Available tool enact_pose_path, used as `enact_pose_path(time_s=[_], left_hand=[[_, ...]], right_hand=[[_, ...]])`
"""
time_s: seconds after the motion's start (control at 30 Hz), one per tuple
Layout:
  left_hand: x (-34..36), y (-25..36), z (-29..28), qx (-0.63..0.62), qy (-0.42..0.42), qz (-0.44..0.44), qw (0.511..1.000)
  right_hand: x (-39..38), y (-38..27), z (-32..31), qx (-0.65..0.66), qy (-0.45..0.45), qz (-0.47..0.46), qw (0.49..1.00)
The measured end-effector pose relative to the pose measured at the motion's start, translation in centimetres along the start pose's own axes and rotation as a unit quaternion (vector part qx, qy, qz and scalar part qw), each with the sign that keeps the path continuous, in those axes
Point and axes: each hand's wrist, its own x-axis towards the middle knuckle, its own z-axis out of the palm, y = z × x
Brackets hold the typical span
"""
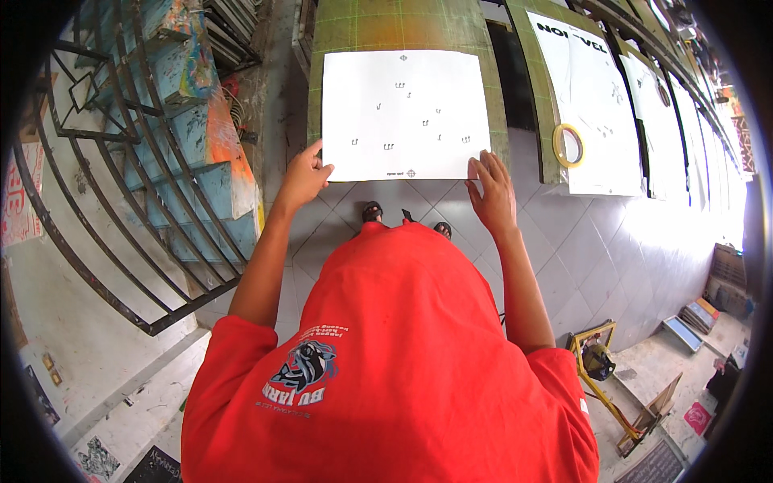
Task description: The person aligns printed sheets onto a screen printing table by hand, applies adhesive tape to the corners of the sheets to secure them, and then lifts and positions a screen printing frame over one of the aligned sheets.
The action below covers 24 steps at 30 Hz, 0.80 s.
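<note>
Head cam: L hand [303,179] pinches white sheet [394,121] at nr L corner; R hand [493,191] fingers at nr R corner, can't tell if gripping. Sheet's btwn fingers, over green board [386,24]; tape roll [558,146] R of R fingers.

Smooth, matt paper sheet [398,117]; matt cloth shirt [419,338]; dull metal railing [193,306]; glossy floor tiles [620,241].

Left hand [303,179] and right hand [494,191] hold near corners of white sheet [403,117] (sparsely printed); yellow tape roll [557,145] at right.
</note>
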Motion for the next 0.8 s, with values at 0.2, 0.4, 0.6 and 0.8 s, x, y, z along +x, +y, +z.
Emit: enact_pose_path(time_s=[0.2, 0.4, 0.6, 0.8], left_hand=[[0.1, -0.2, 0.2, 0.000, 0.007, 0.007, 1.000], [0.1, -0.1, 0.3, 0.013, 0.014, 0.009, 1.000], [0.1, -0.1, 0.4, 0.013, 0.009, 0.012, 1.000], [0.1, 0.2, 0.3, 0.037, 0.010, 0.018, 0.999]], right_hand=[[-0.1, -0.2, 0.0, 0.009, 0.009, -0.001, 1.000], [-0.1, -0.2, 0.3, 0.009, 0.020, -0.006, 1.000], [-0.1, -0.3, 0.4, 0.009, 0.026, -0.008, 1.000], [-0.4, 0.0, 0.6, 0.017, 0.018, -0.001, 1.000]])
